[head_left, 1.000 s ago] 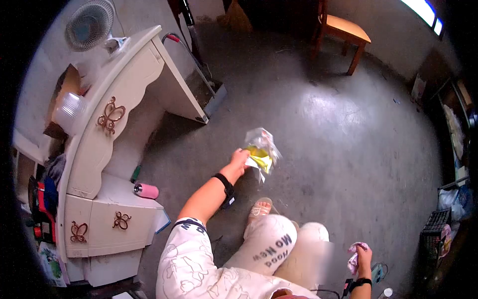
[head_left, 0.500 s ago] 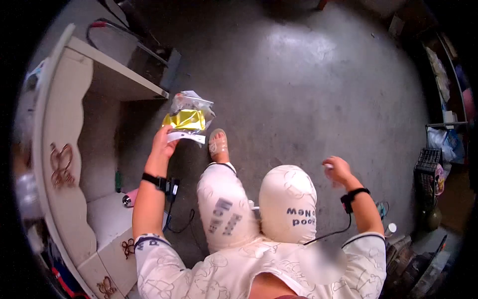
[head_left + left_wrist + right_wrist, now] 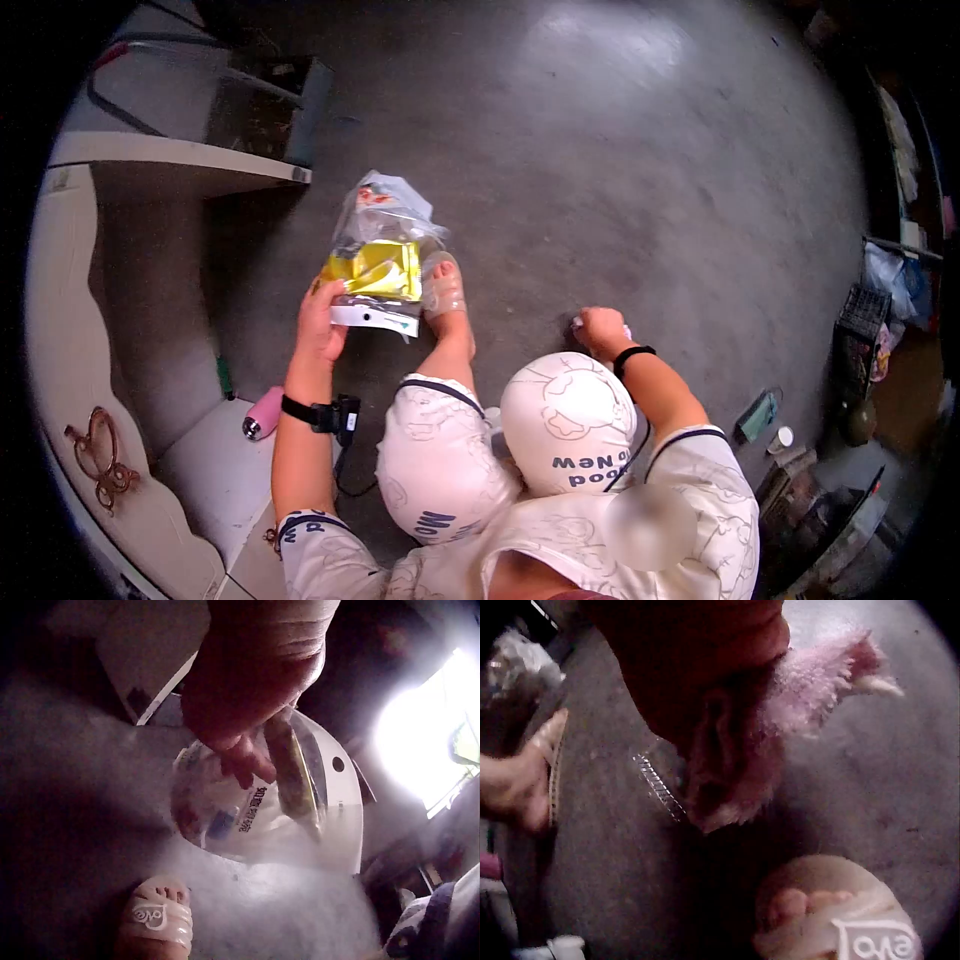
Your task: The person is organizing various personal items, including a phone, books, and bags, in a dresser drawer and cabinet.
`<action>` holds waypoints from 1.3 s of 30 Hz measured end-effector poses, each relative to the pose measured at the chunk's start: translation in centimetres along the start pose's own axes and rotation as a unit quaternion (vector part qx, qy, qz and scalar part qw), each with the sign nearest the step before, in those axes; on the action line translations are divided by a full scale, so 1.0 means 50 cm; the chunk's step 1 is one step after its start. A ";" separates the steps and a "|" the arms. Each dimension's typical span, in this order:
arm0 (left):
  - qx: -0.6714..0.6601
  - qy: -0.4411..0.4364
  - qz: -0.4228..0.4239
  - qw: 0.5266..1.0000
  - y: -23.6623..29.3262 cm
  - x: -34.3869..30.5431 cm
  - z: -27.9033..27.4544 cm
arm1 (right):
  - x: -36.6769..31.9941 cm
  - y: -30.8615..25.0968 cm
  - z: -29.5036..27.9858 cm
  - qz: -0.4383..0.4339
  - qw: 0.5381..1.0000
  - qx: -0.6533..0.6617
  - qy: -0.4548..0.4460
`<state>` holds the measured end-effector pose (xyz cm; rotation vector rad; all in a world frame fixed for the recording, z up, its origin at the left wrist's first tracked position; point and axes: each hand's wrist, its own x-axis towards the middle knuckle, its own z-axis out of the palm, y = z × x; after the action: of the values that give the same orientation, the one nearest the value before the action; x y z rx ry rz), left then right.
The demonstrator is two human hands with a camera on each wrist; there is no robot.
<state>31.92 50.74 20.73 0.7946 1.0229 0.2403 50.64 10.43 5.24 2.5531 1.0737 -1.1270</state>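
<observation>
Far left of the head view: pale cabinet, scrolled handle on its front; pink bottle in the lower left. Just right of it, left hand pinches the near edge of a clear bag, thumb on the front, fingers partly hidden. Yellow packet shows through the plastic; a white band with a hole runs along the lower edge. Bag is up in front of the sandalled foot, left of centre, much as half a second ago. Right of centre is the real change: right hand has gone from out beside the knee to down in front of it, close over the floor. Fingers are closed round a fluffy pink cloth, bunched below the palm; exact finger placing too dark to tell. Shiny ladder-patterned strip just beside the cloth's left side; contact unclear. My reading: the work has shifted low, to the right hand and cloth, while the left merely keeps the bag up. Whether cloth meets floor, cannot tell. Far right: black crate.
</observation>
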 end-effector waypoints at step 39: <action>0.087 -0.025 -0.077 0.993 0.059 0.055 0.010 | 0.200 -0.691 -0.896 -0.244 0.938 0.041 0.242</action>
<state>34.29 54.04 21.07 0.8696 1.0616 -0.0014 58.46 59.08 34.79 2.7889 1.8921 -0.6201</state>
